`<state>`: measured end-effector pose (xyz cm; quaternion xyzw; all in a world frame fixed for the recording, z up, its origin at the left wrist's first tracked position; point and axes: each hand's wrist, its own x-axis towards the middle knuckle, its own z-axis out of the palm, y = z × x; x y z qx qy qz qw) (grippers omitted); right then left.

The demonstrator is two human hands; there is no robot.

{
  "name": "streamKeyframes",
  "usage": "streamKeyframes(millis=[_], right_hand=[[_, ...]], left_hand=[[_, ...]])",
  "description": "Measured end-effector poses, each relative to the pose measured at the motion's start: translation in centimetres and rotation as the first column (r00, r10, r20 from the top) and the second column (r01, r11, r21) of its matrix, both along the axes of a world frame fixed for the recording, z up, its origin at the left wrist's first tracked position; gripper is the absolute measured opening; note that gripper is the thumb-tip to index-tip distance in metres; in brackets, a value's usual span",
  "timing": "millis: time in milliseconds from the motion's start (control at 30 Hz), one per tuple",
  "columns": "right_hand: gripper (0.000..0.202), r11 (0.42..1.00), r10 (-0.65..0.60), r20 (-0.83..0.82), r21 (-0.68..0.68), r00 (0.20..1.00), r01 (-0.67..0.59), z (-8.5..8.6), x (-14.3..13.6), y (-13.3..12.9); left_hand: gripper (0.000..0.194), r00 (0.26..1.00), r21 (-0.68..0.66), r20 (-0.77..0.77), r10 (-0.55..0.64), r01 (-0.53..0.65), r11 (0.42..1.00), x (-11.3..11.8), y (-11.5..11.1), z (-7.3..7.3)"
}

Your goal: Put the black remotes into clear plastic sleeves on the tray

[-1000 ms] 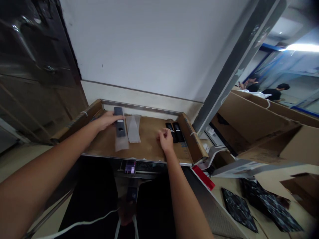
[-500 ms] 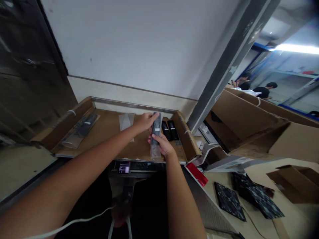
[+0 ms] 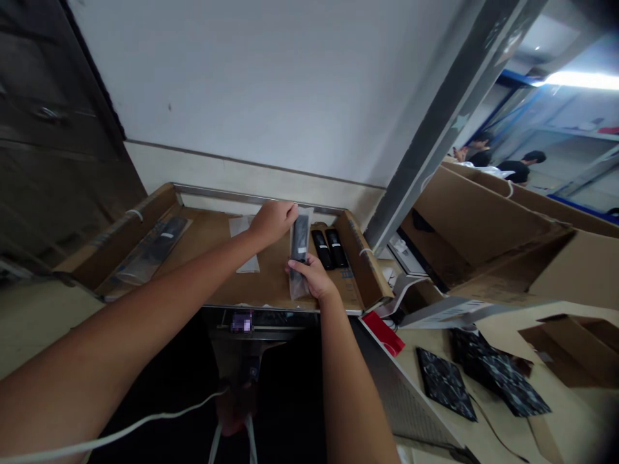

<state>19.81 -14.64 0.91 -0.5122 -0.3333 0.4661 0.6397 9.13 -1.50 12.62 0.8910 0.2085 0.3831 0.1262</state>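
A long black item with a small white label, inside a clear plastic bag (image 3: 300, 235), is held upright over the cardboard-lined tray (image 3: 275, 293). My right hand (image 3: 314, 276) grips its lower part, thumb across the front. At the bag's upper left edge, my left hand (image 3: 273, 222) is closed, fingers pinched on the plastic. Two similar black labelled items (image 3: 329, 248) lie unbagged just right of my right hand. Flat clear bags (image 3: 248, 263) lie partly hidden behind my left forearm. Another bagged black item (image 3: 164, 241) rests at the tray's left end.
Raised cardboard walls (image 3: 362, 258) bound the tray's sides. To the right stand a large open carton (image 3: 488, 225) and a grey post (image 3: 430, 129). A red object (image 3: 383, 333) and dark patterned packages (image 3: 445, 385) are lower right. A white cable (image 3: 145, 422) crosses my left arm.
My left hand has shifted up and left from the item's top to the bag's edge, and its fingers have curled in. The bag now shows above the item. My right hand keeps its hold.
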Motion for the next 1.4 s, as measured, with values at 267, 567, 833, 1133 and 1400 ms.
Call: streamKeyframes(millis=[267, 567, 833, 1133, 1400], right_hand=[[0.04, 0.997, -0.083, 0.214, 0.02, 0.973, 0.081, -0.5, -0.4, 0.3], [0.032, 0.989, -0.147, 0.411, 0.064, 0.9, 0.132, -1.8, -0.3, 0.8], [0.03, 0.978, -0.21, 0.558, 0.124, 0.803, 0.17, -1.3, -0.6, 0.7], [0.041, 0.957, -0.285, 0.693, 0.16, 0.663, 0.244, -0.7, -0.8, 0.3], [0.057, 0.909, -0.265, 0.928, 0.15, 0.262, 0.389, -0.8, -1.4, 0.8]], left_hand=[[0.038, 1.0, 0.057, 0.0, -0.007, 0.007, 0.998, -0.5, -0.9, 2.0], [0.043, 0.995, -0.18, -0.083, -0.053, 0.037, 0.983, 0.4, -0.5, 3.8], [0.044, 0.971, -0.079, -0.239, -0.007, -0.012, 0.997, 1.3, 0.5, 4.9], [0.041, 0.994, 0.041, -0.086, -0.065, 0.069, 0.997, -0.8, -1.2, 11.3], [0.082, 0.981, 0.137, 0.13, 0.143, -0.161, 0.978, -8.4, -0.3, 20.3]])
